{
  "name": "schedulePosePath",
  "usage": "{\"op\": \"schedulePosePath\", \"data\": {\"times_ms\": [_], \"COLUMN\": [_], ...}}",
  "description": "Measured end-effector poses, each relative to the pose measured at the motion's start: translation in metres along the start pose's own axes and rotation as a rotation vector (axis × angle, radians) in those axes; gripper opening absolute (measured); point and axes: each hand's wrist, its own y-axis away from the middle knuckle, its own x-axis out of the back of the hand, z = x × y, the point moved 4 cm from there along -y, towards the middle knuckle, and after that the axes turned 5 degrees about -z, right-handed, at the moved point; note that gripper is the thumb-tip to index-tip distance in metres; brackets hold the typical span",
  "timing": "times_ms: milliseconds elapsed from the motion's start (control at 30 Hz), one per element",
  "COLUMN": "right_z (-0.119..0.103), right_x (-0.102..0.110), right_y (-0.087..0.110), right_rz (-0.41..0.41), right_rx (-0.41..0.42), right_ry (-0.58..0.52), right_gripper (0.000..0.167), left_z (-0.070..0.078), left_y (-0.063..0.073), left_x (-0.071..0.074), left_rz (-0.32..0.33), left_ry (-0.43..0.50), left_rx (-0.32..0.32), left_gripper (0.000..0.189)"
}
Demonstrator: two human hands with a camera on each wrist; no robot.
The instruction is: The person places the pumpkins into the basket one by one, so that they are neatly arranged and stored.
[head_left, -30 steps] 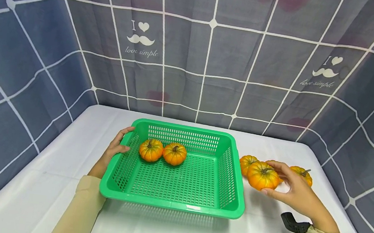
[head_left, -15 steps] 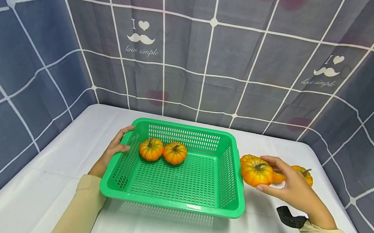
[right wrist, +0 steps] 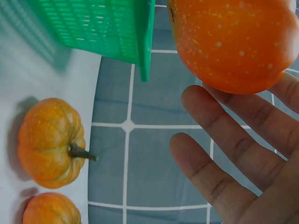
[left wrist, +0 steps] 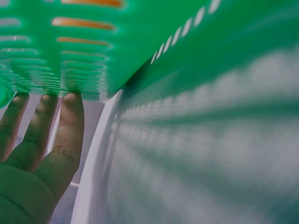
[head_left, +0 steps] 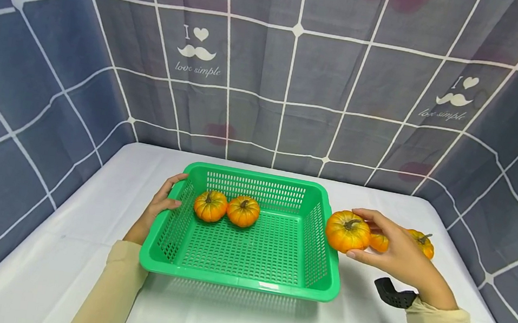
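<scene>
A green slotted plastic basket (head_left: 233, 281) stands at the middle of the white table. Two small orange pumpkins, a left one (head_left: 210, 206) and a right one (head_left: 243, 211), sit side by side inside it. My left hand (head_left: 157, 207) holds the basket's left rim; the left wrist view shows its fingers (left wrist: 70, 121) against the slotted wall. Between thumb and fingers, my right hand (head_left: 390, 247) grips another pumpkin (head_left: 348, 231), raised beside the basket's right rim. In the right wrist view this pumpkin (right wrist: 236, 42) hangs above the table, near the basket edge (right wrist: 145, 42).
More pumpkins lie on the table right of the basket, one (head_left: 378, 242) partly behind my right hand and another (head_left: 420, 241) farther right. A black strap-like piece (head_left: 394, 294) sits at my right wrist. Grey-blue checked curtains (head_left: 289, 78) enclose the table's back and sides.
My right hand has carried its pumpkin leftward and slightly up, to the basket's right rim. It now covers a pumpkin seen behind it earlier. The left hand and basket stay in place.
</scene>
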Motion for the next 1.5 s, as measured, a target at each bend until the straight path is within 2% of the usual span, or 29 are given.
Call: {"op": "schedulePosePath", "data": {"times_ms": [200, 433, 567, 867, 1100, 1167, 1333, 1400, 1500], "right_z": [-0.004, -0.009, -0.011, -0.016, -0.024, -0.026, -0.031, -0.032, -0.035], "right_x": [-0.003, -0.005, -0.008, -0.012, -0.014, -0.015, -0.019, -0.02, -0.022], "right_y": [-0.007, -0.015, -0.018, -0.028, -0.037, -0.04, -0.048, -0.051, -0.055], "right_rz": [-0.012, -0.016, -0.027, -0.048, -0.075, -0.09, -0.117, -0.123, -0.131], "right_rx": [0.022, 0.058, 0.061, 0.075, 0.046, 0.037, 0.04, 0.051, 0.074], "right_ry": [-0.008, -0.001, -0.029, -0.054, -0.042, -0.039, -0.035, -0.037, -0.035], "right_gripper": [0.077, 0.074, 0.071, 0.072, 0.07, 0.07, 0.069, 0.068, 0.067], "left_z": [0.0, 0.001, 0.002, 0.001, 0.001, 0.001, 0.001, 0.001, 0.001], "left_y": [0.0, 0.0, -0.001, 0.0, -0.001, -0.001, 0.0, 0.0, 0.0], "left_x": [-0.001, -0.001, -0.002, -0.001, 0.001, 0.0, -0.001, -0.002, -0.001], "left_rz": [-0.017, -0.027, -0.039, -0.014, 0.002, 0.002, -0.014, -0.016, -0.01], "left_ry": [0.065, 0.011, 0.012, 0.019, -0.157, -0.13, 0.027, 0.047, 0.019], "left_rx": [0.004, -0.035, -0.044, -0.004, -0.011, -0.009, -0.008, -0.004, 0.0], "left_gripper": [0.066, 0.067, 0.067, 0.065, 0.067, 0.066, 0.066, 0.066, 0.065]}}
